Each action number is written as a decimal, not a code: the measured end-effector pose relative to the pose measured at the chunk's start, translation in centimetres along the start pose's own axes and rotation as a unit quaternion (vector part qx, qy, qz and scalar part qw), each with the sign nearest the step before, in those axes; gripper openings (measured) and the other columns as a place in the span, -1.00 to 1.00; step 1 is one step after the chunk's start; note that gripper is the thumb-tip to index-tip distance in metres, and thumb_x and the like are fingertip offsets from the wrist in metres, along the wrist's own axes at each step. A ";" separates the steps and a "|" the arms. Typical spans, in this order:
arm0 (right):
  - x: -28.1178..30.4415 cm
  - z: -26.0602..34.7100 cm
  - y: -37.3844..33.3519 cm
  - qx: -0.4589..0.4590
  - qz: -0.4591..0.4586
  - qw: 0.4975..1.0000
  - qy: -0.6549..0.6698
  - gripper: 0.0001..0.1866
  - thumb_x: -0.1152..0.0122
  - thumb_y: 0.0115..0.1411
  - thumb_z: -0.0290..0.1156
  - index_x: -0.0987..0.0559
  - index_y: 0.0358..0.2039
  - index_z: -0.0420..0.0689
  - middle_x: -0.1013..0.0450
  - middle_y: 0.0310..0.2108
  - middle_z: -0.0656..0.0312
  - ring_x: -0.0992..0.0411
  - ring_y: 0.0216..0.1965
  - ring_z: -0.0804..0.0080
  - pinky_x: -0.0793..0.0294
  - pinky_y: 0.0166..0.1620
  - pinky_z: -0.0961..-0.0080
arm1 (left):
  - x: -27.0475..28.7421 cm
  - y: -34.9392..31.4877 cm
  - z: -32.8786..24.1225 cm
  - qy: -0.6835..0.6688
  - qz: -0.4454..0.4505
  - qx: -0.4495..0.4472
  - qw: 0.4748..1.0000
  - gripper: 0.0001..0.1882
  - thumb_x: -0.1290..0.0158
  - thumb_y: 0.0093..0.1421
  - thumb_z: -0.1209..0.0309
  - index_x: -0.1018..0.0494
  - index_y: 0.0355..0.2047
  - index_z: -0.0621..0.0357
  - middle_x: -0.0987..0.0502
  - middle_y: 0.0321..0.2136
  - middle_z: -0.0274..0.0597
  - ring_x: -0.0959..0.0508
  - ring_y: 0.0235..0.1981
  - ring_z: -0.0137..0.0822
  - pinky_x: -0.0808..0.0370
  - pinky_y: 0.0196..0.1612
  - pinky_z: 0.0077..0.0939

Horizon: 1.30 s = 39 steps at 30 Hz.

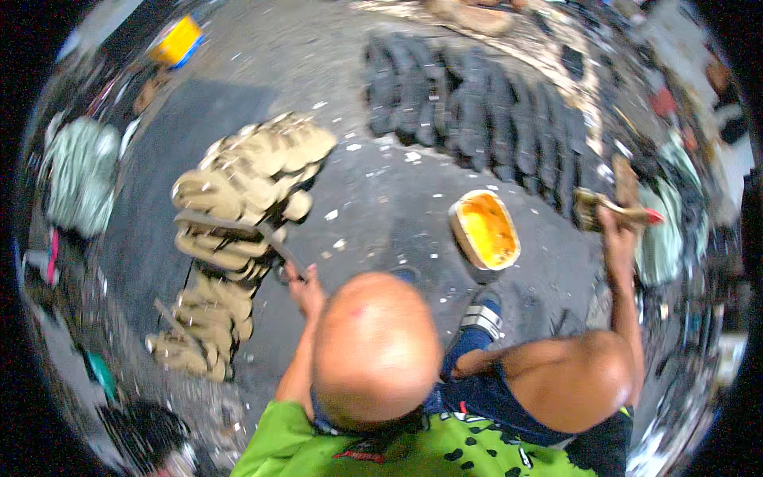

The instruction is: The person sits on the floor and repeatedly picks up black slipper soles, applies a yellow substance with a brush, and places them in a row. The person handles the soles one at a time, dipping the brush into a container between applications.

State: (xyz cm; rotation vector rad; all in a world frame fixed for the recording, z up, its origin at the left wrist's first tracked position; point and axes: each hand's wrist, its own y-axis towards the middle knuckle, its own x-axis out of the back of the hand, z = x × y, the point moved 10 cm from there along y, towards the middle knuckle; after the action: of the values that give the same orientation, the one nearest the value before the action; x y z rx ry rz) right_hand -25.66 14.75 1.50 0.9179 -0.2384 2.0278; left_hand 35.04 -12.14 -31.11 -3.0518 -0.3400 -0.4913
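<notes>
My left hand (306, 292), at the left of my bent knee, has its fingers closed on the near end of a long thin grey-brown strip (274, 241). The strip reaches across to rows of tan sandals (274, 151) on the floor; blur hides its exact kind. Out to the right, my right hand (615, 230) grips a blurred brush-like tool (594, 210), tan with a red tip at one end. A brownish flat piece (626, 179) rises just beyond those fingers. Between the hands sits an oblong tub (457, 226) holding orange-yellow paste.
Dark shoe soles (469, 103) stand in a long slanted row at the far right. Greenish-grey bundles lie at the left (83, 175) and right (664, 230). A yellow-and-blue container (177, 42) is at the far left. White scraps dot the floor. My sandalled foot (482, 316) is near the tub.
</notes>
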 end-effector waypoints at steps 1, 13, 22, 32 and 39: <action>-1.3 0.3 -1.2 -0.027 0.016 1.000 0.003 -0.51 -0.20 0.24 -0.10 -0.55 -0.03 -0.28 -0.51 -0.07 0.15 -0.40 -0.03 0.41 -0.31 0.10 0.44 | -1.6 -0.6 0.2 -0.033 0.022 -0.025 0.999 -0.24 -0.31 0.02 0.17 -0.30 0.20 0.10 -0.30 0.08 0.23 -0.34 0.07 0.22 -0.29 0.13 -0.09; -23.1 -5.0 -4.5 0.156 0.106 0.970 -0.155 -0.70 -0.40 -0.08 -0.25 -0.69 -0.25 0.15 -0.03 0.32 -0.03 -0.05 0.27 -0.07 0.04 0.30 -0.03 | -17.9 -8.5 -14.2 0.339 0.254 -0.364 0.829 -0.55 -0.31 0.00 0.21 -0.58 -0.09 0.05 -0.32 0.05 0.08 -0.25 0.10 0.11 -0.16 0.14 0.01; -23.9 -7.1 -5.8 0.105 0.220 0.952 -0.186 -0.63 -0.27 0.10 -0.08 -0.66 -0.12 0.05 0.13 0.40 0.00 0.20 0.39 -0.13 0.46 0.35 -0.19 | -18.9 -8.7 -11.6 0.342 0.356 -0.411 0.767 -0.56 -0.23 0.08 0.24 -0.51 0.00 -0.05 -0.39 0.09 0.07 -0.22 0.21 0.13 -0.12 0.24 0.06; -13.2 -9.3 -10.4 -0.043 0.144 0.983 -0.106 -0.71 -0.30 0.13 -0.21 -0.53 -0.25 -0.13 -0.51 -0.26 0.05 -0.50 -0.21 0.07 -0.47 -0.16 0.24 | -23.0 -7.9 -12.3 0.313 0.452 -0.401 0.733 -0.46 -0.08 0.22 0.27 -0.33 0.17 0.22 -0.27 0.21 0.09 -0.15 0.28 0.18 -0.07 0.32 0.01; -13.4 -10.4 -11.2 -0.050 0.110 0.990 -0.075 -0.72 -0.31 0.12 -0.22 -0.55 -0.25 -0.12 -0.53 -0.28 0.04 -0.50 -0.22 0.02 -0.49 -0.15 0.20 | -22.4 -5.7 -11.6 0.267 0.419 -0.432 0.753 -0.51 -0.02 0.28 0.29 -0.33 0.18 0.23 -0.26 0.21 0.15 -0.20 0.27 0.11 -0.13 0.29 -0.06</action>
State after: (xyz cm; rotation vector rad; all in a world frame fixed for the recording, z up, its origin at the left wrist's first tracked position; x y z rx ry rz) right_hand -17.60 17.87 -16.90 1.0185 -0.5404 2.1275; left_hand 9.45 -12.02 -27.18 -2.9912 1.6010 -1.6818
